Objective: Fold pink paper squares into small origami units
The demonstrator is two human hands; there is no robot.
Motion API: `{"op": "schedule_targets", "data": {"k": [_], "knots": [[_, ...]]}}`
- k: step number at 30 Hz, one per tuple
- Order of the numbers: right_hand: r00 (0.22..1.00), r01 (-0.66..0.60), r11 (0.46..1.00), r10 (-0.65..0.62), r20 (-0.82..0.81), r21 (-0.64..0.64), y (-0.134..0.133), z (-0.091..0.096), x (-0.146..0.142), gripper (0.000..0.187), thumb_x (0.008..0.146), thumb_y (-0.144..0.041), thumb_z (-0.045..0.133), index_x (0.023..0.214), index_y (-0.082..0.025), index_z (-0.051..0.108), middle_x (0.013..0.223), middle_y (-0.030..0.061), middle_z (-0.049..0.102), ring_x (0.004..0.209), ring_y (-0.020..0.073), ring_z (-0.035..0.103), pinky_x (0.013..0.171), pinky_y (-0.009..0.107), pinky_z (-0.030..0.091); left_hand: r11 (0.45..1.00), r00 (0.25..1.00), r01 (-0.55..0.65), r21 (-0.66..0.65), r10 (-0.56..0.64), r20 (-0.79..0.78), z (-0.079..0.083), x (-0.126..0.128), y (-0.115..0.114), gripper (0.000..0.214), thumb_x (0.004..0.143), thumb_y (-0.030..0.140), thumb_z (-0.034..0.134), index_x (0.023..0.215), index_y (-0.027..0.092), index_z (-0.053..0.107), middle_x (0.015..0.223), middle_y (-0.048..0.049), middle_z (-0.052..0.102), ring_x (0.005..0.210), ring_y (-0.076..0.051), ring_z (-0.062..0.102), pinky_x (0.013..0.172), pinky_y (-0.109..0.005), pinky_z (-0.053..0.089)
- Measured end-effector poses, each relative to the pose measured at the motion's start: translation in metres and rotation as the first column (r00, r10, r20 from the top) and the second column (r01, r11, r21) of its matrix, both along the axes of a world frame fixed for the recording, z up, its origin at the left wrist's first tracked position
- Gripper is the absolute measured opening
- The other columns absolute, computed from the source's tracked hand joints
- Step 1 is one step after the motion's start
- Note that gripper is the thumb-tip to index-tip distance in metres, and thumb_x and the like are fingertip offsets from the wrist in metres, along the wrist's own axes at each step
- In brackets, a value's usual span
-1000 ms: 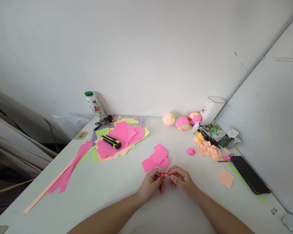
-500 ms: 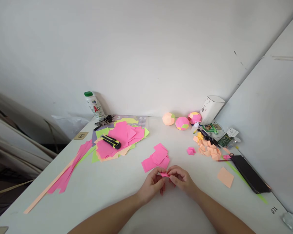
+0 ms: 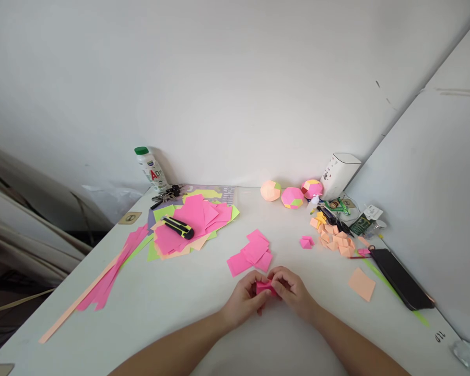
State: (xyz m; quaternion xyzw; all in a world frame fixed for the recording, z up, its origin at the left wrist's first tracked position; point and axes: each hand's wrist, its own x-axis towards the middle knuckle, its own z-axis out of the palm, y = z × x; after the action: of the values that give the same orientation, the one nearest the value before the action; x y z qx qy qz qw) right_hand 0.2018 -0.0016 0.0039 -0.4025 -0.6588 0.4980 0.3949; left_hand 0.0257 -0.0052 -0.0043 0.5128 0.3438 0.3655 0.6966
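A small folded piece of pink paper (image 3: 263, 286) is held between both hands above the table's near middle. My left hand (image 3: 244, 296) pinches its left side, thumb in front. My right hand (image 3: 292, 290) is closed on its right side, with fingertips over the upper edge. Just beyond the hands lies a loose pile of pink paper squares (image 3: 254, 251). A folded pink paper unit (image 3: 306, 242) rests to the right of that pile, near a heap of folded peach paper units (image 3: 336, 241).
A utility knife (image 3: 178, 227) lies on coloured paper sheets (image 3: 191, 216) at left, near paper strips (image 3: 109, 277). Paper balls (image 3: 292, 198) stand by the wall. At right are a peach square (image 3: 362, 285) and a black pouch (image 3: 400, 279). A white bottle (image 3: 152, 169) stands back left.
The pink paper has tilted so more of its face shows. My left thumb has moved right and up along it. The things on the table stay where they were.
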Motion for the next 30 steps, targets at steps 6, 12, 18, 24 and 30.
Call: {"op": "schedule_targets", "data": {"k": [6, 12, 18, 24, 30], "knots": [[0.996, 0.093, 0.992, -0.092, 0.014, -0.082, -0.002, -0.007, 0.003, 0.027, 0.09, -0.042, 0.047, 0.077, -0.018, 0.05, 0.066, -0.0018, 0.048, 0.056, 0.0111, 0.043, 0.052, 0.023, 0.037, 0.999, 0.994, 0.037, 0.035, -0.033, -0.101, 0.002, 0.0, -0.002, 0.028, 0.085, 0.04, 0.051, 0.085, 0.014, 0.057, 0.055, 0.0024, 0.055, 0.044, -0.008, 0.049, 0.044, -0.021, 0.042], [0.987, 0.148, 0.987, -0.152, -0.06, -0.068, -0.006, -0.005, 0.003, 0.018, 0.092, -0.038, 0.046, 0.092, -0.021, 0.047, 0.072, -0.0015, 0.049, 0.055, 0.0107, 0.046, 0.05, 0.023, 0.04, 0.999, 0.996, 0.013, -0.047, -0.017, -0.093, 0.004, 0.001, 0.0, 0.035, 0.084, 0.049, 0.049, 0.081, 0.014, 0.054, 0.051, 0.0028, 0.056, 0.041, -0.01, 0.053, 0.042, -0.021, 0.043], [0.998, 0.058, 0.953, -0.05, -0.035, 0.298, -0.009, -0.002, 0.001, 0.017, 0.088, -0.02, 0.047, 0.104, -0.024, 0.049, 0.097, 0.0061, 0.052, 0.064, 0.0124, 0.051, 0.057, 0.027, 0.045, 0.991, 0.998, -0.063, -0.118, 0.063, -0.002, 0.007, 0.002, 0.005, 0.038, 0.082, 0.053, 0.051, 0.085, 0.015, 0.051, 0.049, 0.0046, 0.054, 0.037, -0.01, 0.053, 0.037, -0.021, 0.043], [0.988, -0.124, 0.907, 0.074, 0.137, 0.402, -0.007, -0.003, -0.001, 0.027, 0.078, -0.012, 0.056, 0.103, -0.022, 0.058, 0.101, 0.0098, 0.053, 0.067, 0.0141, 0.054, 0.05, 0.024, 0.046, 0.989, 0.996, -0.069, -0.13, 0.076, 0.048, 0.008, 0.001, 0.004, 0.038, 0.082, 0.052, 0.052, 0.081, 0.015, 0.05, 0.053, 0.0016, 0.058, 0.039, -0.01, 0.054, 0.037, -0.02, 0.043], [0.987, -0.083, 0.884, 0.01, 0.158, 0.461, -0.004, -0.014, -0.001, 0.027, 0.08, -0.018, 0.061, 0.107, -0.023, 0.06, 0.103, 0.0099, 0.059, 0.079, 0.018, 0.059, 0.06, 0.027, 0.051, 0.985, 0.994, -0.072, -0.155, 0.084, 0.071, 0.005, 0.001, 0.005, 0.037, 0.084, 0.052, 0.049, 0.082, 0.015, 0.049, 0.048, 0.002, 0.057, 0.037, -0.011, 0.054, 0.035, -0.019, 0.042]]}}
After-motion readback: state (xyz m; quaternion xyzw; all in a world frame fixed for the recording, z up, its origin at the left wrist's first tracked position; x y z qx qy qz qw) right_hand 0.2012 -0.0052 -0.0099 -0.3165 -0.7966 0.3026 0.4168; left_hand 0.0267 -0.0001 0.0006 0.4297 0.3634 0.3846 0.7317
